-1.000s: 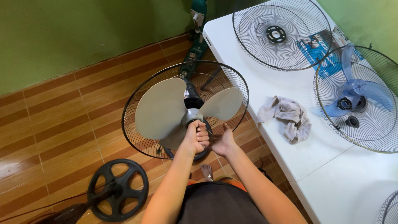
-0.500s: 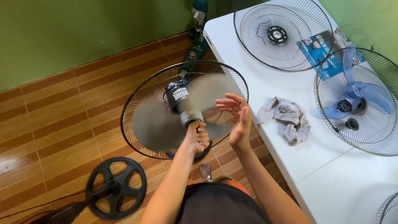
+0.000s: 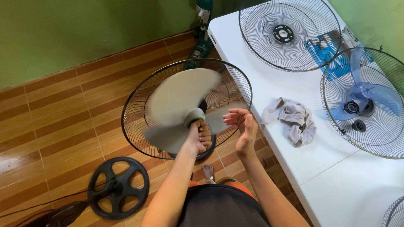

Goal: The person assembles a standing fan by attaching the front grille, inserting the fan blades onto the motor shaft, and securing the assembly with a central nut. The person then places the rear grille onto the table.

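Centrally, left hand point(image 3: 198, 136) gripping blurred fan blade point(image 3: 181, 105) hub, right hand point(image 3: 244, 130) open, just beside

Green wall point(image 3: 63, 38), brown striped floor tiles point(image 3: 54, 122), white table point(image 3: 336, 168)

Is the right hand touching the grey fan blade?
Cannot tell. In the head view the open right hand sits at the edge of the blurred grey fan blade; no contact or gap shows plainly.

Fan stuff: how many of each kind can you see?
Round wire fan guards: 4
Three-bladed plastic fan blades, grey and blue: 2
Black round spoked fan base: 1
Total: 7
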